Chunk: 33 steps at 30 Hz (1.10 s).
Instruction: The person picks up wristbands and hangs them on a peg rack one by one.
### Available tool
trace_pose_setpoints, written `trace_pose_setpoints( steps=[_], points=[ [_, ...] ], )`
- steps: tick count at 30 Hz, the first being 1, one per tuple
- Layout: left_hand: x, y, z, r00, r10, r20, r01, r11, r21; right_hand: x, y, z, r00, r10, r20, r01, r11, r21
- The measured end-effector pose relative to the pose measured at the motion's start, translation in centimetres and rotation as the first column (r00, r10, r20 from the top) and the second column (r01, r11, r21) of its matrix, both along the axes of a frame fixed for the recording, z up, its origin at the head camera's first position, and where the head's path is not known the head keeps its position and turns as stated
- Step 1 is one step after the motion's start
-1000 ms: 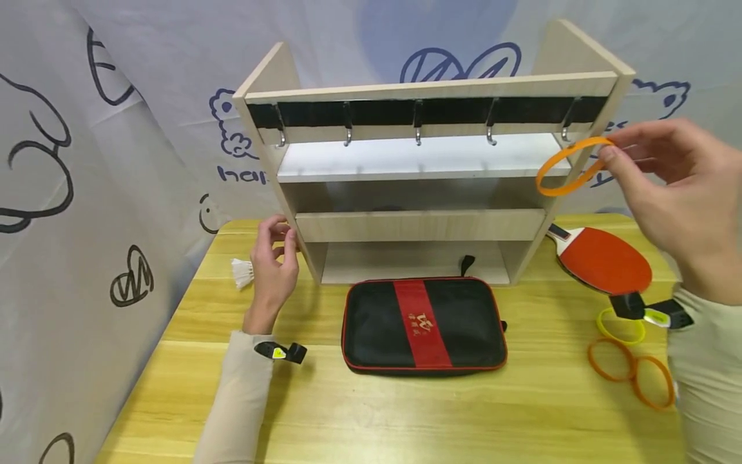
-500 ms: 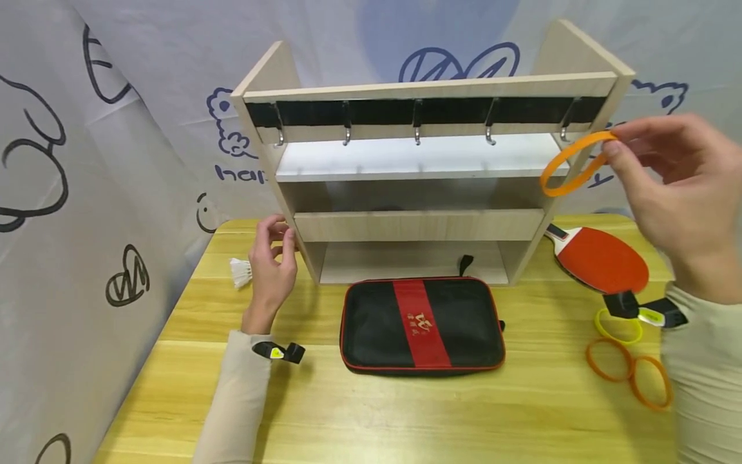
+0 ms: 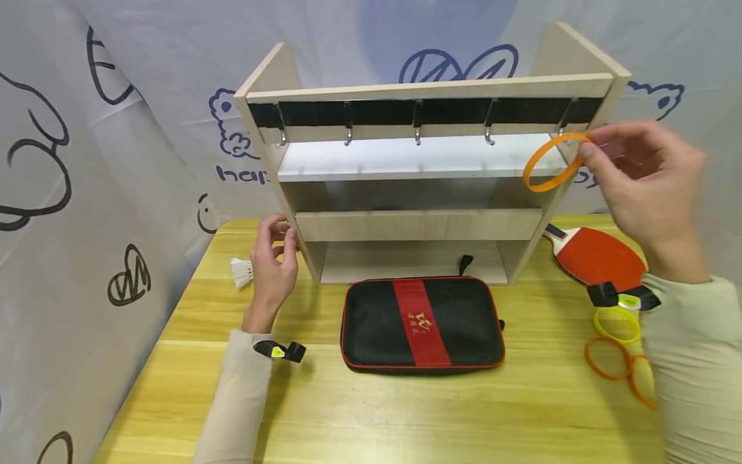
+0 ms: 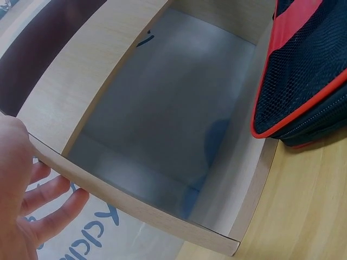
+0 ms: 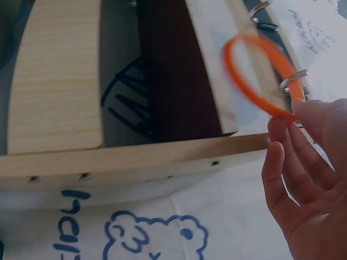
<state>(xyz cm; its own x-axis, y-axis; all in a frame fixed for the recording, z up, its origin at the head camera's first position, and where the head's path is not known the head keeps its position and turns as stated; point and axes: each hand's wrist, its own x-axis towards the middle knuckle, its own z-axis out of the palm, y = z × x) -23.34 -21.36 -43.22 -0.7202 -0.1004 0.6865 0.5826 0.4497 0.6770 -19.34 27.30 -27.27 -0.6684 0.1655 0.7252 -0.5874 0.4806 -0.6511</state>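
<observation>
My right hand (image 3: pixel 649 183) pinches an orange silicone wristband (image 3: pixel 536 182) between thumb and fingers, in front of the right end of a wooden shelf unit (image 3: pixel 417 225). The loop hangs just below and in front of the rightmost metal hook (image 3: pixel 562 133). In the right wrist view the wristband (image 5: pixel 252 96) looks blurred and overlaps a hook (image 5: pixel 293 80). My left hand (image 3: pixel 275 267) is at the unit's left side panel, its fingers loosely bent. The left wrist view has these fingers (image 4: pixel 57 216) along the panel's outer side; whether every fingertip touches is unclear.
Several hooks line a black strip (image 3: pixel 382 113). A black-and-red zip case (image 3: pixel 423 325) lies before the unit. At right are a red table tennis bat (image 3: pixel 603 258), a yellow wristband (image 3: pixel 617 324) and two orange bands (image 3: pixel 607 358). A shuttlecock (image 3: pixel 241 273) lies at left.
My right hand has moved left with the orange wristband, bringing it nearer the rightmost hook. The left hand has stayed at the side panel.
</observation>
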Motion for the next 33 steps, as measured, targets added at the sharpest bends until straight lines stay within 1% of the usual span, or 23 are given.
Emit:
trace_pose_setpoints(
  steps=[4,9,15,19,25,33],
  points=[
    [0.1,-0.1,-0.1,1.000,0.008,0.001,-0.008,1.000,-0.003,-0.1,0.2,-0.9,1.000,-0.004,0.019,0.003,0.999,0.033],
    [0.2,-0.2,-0.1,1.000,0.012,-0.001,-0.012,1.000,-0.001,0.1,0.3,-1.6,0.999,0.034,0.021,-0.035,0.999,0.037],
    [0.4,-0.3,-0.1,1.000,0.014,-0.002,-0.014,1.000,-0.001,0.8,0.7,-2.5,0.999,0.038,0.030,-0.040,0.996,0.079],
    [0.3,-0.3,0.0,1.000,0.007,-0.003,-0.007,1.000,0.010,1.3,1.4,-3.6,0.999,0.027,0.043,-0.032,0.994,0.108],
    [0.1,-0.2,0.0,1.000,0.007,0.006,-0.007,1.000,-0.009,2.4,2.8,-5.5,0.998,-0.017,0.065,0.005,0.985,0.171],
    [0.0,-0.1,0.0,1.000,0.003,0.009,-0.003,1.000,-0.005,3.8,4.1,-7.5,0.992,-0.050,0.119,0.025,0.980,0.198]
  ],
)
